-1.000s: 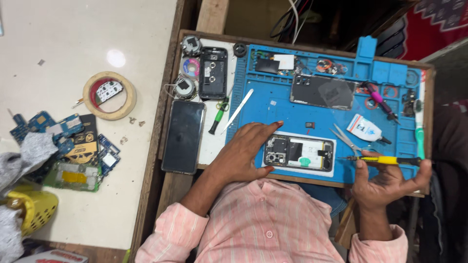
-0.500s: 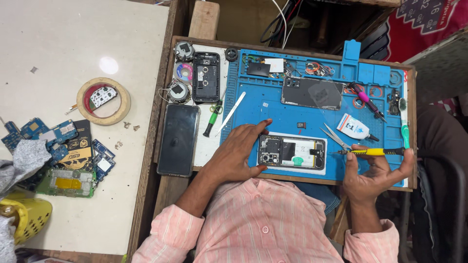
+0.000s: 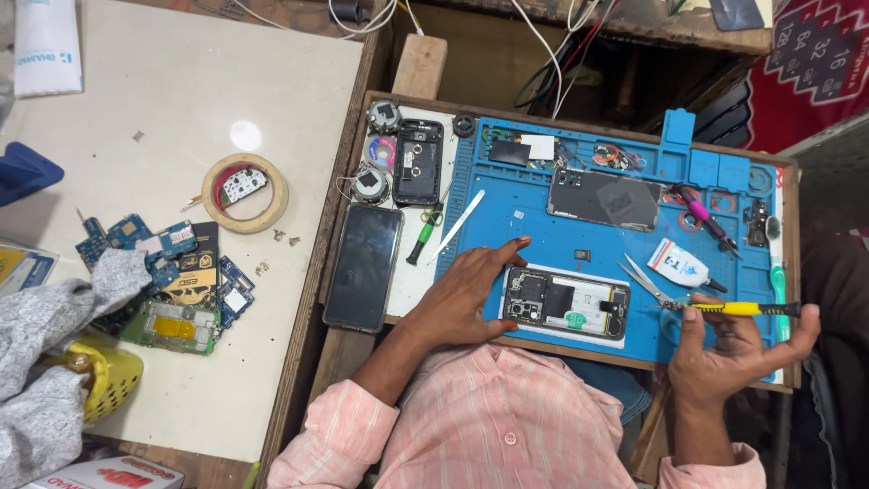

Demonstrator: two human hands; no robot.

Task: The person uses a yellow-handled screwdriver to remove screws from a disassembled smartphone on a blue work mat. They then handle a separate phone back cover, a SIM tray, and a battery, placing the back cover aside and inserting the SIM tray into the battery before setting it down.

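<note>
An opened phone (image 3: 568, 303) with its insides showing lies on a blue work mat (image 3: 534, 222). My left hand (image 3: 464, 297) rests flat on the mat with its fingers against the phone's left end. My right hand (image 3: 730, 349) grips a yellow-handled screwdriver (image 3: 735, 309), held level to the right of the phone, its tip pointing left. Metal tweezers (image 3: 641, 274) lie just above the screwdriver's tip.
On the mat lie a dark back cover (image 3: 604, 199), a glue tube (image 3: 682, 264) and a pink-handled tool (image 3: 702, 215). Left of the mat are a black phone (image 3: 364, 265), a phone frame (image 3: 416, 161), a green screwdriver (image 3: 423, 234). A tape roll (image 3: 245, 192) and circuit boards (image 3: 172, 281) sit on the white table.
The view has shifted slightly. My right hand with the screwdriver has stayed beside the phone, and my left hand keeps its place at the phone's left end.
</note>
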